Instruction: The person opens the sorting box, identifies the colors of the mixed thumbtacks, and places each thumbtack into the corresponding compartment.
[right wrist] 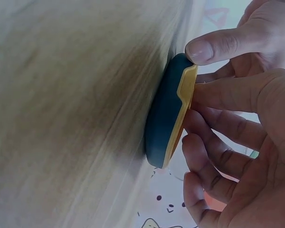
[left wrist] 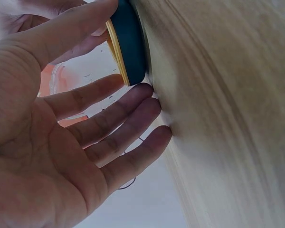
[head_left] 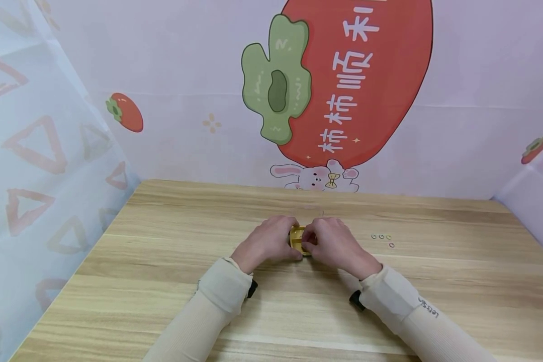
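Note:
A small compartmented case (head_left: 297,246), yellow inside and dark teal outside, sits on the wooden table. My left hand (head_left: 271,238) steadies it, thumb at the near end and index finger at the far end. In the left wrist view, the other fingers (left wrist: 128,161) of that hand reach down to the tabletop. My right hand (head_left: 332,244) is over the case's right side, its thumb and fingertips bent down into the yellow interior. The right wrist view shows the teal side (right wrist: 164,118) with its yellow rim; whatever lies between the right fingertips is hidden.
Several tiny ring-like pieces (head_left: 381,236) lie on the table (head_left: 434,291) to the right of my right hand. A printed cloth backdrop (head_left: 199,60) hangs behind the table's far edge, and another patterned sheet (head_left: 40,166) is on the left.

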Available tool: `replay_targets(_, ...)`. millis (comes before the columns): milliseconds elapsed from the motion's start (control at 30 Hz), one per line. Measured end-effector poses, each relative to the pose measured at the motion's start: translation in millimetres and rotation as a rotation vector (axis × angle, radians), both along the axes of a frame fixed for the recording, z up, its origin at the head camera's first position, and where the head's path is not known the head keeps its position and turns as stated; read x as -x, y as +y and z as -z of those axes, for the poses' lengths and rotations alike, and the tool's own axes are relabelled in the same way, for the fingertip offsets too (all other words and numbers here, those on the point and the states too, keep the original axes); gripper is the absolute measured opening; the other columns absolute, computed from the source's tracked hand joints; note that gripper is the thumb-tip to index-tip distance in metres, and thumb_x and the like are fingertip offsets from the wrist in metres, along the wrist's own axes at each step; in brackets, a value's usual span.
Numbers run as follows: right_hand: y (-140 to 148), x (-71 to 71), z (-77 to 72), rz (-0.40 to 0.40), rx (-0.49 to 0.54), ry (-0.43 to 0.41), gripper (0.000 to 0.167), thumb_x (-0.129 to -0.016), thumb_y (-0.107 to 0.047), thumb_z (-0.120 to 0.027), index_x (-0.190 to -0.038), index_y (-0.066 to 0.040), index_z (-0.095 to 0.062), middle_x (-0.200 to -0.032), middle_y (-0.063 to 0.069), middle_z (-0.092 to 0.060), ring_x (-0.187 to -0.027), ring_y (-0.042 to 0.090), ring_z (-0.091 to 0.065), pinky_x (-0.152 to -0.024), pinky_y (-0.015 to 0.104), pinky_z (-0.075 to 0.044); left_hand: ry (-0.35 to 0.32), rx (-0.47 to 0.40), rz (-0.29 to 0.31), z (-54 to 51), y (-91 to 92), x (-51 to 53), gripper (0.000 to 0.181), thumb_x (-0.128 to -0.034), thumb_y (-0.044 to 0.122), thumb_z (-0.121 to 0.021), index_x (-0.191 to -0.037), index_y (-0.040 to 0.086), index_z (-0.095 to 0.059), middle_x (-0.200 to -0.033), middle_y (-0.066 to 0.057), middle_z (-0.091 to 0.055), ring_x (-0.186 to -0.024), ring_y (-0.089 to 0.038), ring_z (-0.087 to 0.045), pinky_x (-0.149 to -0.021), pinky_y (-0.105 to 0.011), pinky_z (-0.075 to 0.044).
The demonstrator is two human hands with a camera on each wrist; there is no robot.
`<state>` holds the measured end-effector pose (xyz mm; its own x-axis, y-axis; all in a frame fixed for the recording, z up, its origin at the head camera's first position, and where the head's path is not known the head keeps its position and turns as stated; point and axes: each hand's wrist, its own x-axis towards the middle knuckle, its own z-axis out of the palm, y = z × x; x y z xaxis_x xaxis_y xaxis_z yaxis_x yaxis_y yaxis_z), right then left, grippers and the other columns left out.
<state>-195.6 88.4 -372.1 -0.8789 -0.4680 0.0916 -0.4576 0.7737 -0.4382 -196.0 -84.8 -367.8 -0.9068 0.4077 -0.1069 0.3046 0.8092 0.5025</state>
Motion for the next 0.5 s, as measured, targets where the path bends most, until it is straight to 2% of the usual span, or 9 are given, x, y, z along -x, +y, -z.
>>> replay_targets(500, 5.1, -0.2, -1.5, -0.001, 0.002, -0.004, 0.006, -0.084, -0.009, -0.083, -0.085, -0.013, -0.078, -0.074, -0.009, -0.064, -0.068, 0.011, -0.056, -0.066, 0.03, -0.048, -0.004, 0.002, -0.006, -0.5, 1.5, -0.8, 0.055, -0.0768, 0.029, -0.091, -0.12, 0.005, -0.065, -0.099, -0.002, -0.064, -0.084, -0.019, -0.057, -0.073, -0.032, -0.049)
